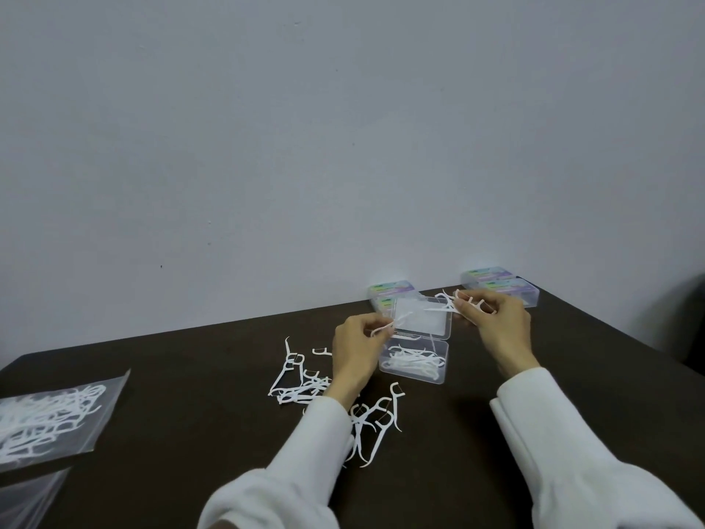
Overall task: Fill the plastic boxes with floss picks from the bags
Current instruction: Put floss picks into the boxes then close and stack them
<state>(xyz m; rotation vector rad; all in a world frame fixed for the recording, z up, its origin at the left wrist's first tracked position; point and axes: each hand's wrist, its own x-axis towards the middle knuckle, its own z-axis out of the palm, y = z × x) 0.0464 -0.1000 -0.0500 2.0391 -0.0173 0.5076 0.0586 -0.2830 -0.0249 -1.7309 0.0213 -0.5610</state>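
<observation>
My left hand had its grip pinched on one floss pick, held just at the nine o'clock side of the open box, so that a short drop would land it with the picks already lying inside. My right hand had its grip clamped on a small bunch of picks, up at about one o'clock from that box and over the far edge of its lid, which lay tipped back toward twelve o'clock. I judged I held them there to sort and line them up before laying them in flat, since tangled picks would not sit low enough for the lid to close. The box was only partly filled, I reckoned. A loose heap of picks lay on the dark worktop at about eight o'clock from the box, under and beside my left wrist, and more picks lay at six o'clock, within easy reach for the next handfuls. A clear bag of picks waited far out at nine o'clock. Closed boxes sat at twelve o'clock against the wall, with a further pair at about two o'clock, kept out of my working space.
</observation>
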